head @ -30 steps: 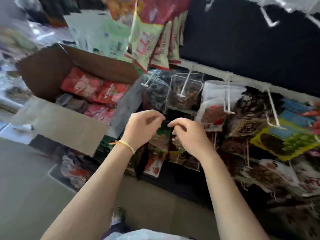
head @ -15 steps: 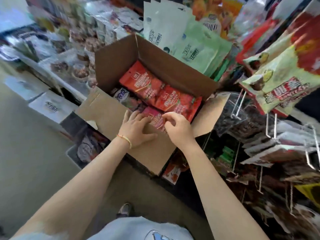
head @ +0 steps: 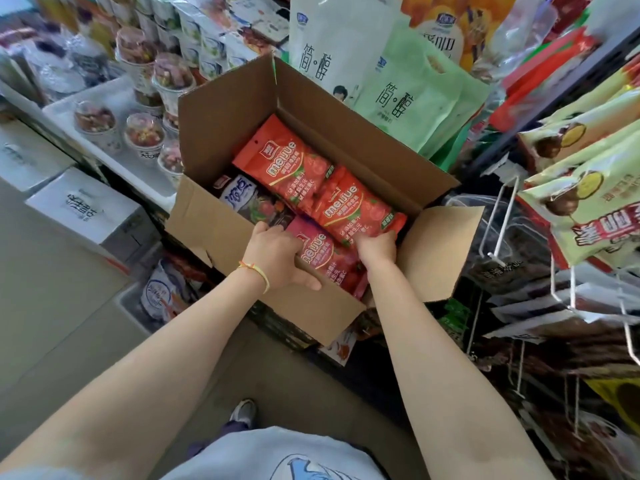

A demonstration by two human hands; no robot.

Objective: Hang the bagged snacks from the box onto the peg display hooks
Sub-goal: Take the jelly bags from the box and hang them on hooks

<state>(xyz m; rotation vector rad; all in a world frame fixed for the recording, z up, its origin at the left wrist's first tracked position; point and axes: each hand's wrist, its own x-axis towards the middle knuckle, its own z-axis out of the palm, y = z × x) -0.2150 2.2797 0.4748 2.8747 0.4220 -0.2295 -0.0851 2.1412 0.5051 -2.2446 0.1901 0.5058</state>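
Pick-up step. Left hand (head: 277, 258) and right hand (head: 375, 245) grip the near red bag (head: 325, 258) in the box (head: 221, 116). Next: lift it and align its hole with a free hook (head: 498, 233), right.

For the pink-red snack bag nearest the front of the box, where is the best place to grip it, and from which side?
Grip the pink-red bag by its long side edges, coming from above over the box's front wall. It lies flat and face up with both long edges exposed; the left hand and right hand already flank it. Its hang hole isn't visible, so re-gripping the top for the peg is likely needed.
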